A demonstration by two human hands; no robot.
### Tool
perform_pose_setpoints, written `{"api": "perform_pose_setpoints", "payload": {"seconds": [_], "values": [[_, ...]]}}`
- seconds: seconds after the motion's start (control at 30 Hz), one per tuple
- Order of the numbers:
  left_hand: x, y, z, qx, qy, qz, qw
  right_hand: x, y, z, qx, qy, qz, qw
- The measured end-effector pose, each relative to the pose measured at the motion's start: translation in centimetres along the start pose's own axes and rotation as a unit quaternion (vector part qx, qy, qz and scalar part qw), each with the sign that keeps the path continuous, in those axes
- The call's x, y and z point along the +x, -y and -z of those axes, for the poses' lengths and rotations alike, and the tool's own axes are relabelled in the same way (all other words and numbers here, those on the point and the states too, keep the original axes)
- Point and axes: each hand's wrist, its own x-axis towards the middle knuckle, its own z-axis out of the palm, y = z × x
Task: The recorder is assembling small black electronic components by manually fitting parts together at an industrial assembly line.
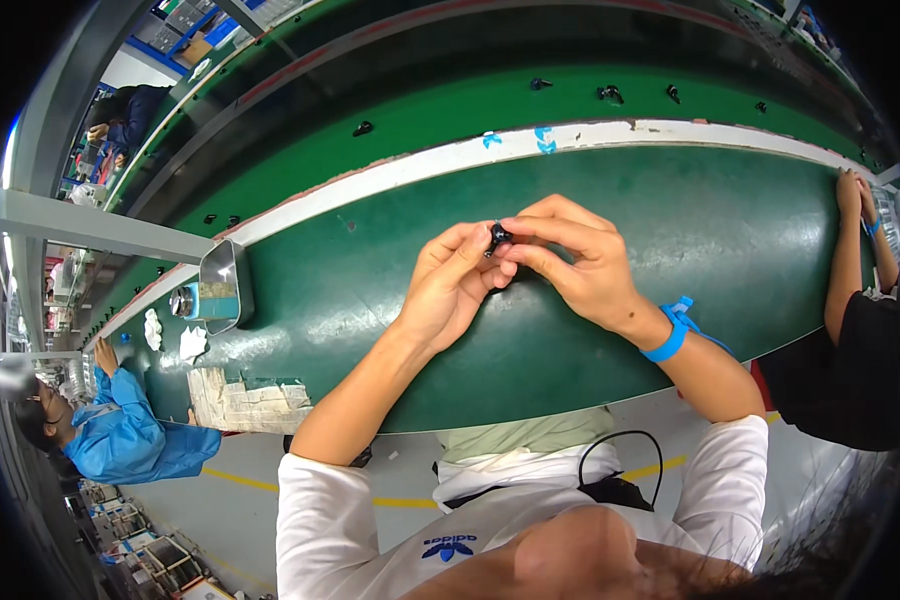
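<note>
One small glossy black part [500, 235], pinched at the fingertips of my left hand [448, 285] and my right hand [582, 258] (both closed down to it), over the smooth green tabletop [540, 350]. Leftward: one grey rectangular metallic tray [243, 290]; one blue, silver-ended container [210, 296], inside or beside it, unclear.

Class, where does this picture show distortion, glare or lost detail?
In the head view, the white rail bows into an arc; in that same head view, pale glare patches the green table; also in the head view, the black part is too small and dark for fine detail.
</note>
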Motion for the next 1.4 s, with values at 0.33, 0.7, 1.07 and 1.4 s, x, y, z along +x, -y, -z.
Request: {"api": "perform_pose_setpoints", "payload": {"seconds": [0.33, 0.7, 1.07, 1.4], "values": [[-0.46, 0.04, -0.32, 0.026, 0.037, -0.021, 0.999, -0.41, -0.66, -0.4, 0.092, -0.011, -0.03, 0.995], [-0.61, 0.0, 0.09, 0.017, 0.053, 0.01, 0.998, -0.64, -0.47, -0.32, 0.103, 0.001, -0.059, 0.993], [-0.51, 0.14, 0.16, -0.023, 0.076, 0.015, 0.997, -0.72, -0.46, -0.18, 0.096, 0.005, -0.063, 0.993], [-0.56, -0.02, -0.03, -0.011, 0.063, 0.01, 0.998, -0.32, -0.01, -0.11, 0.245, 0.024, -0.13, 0.961]]}}
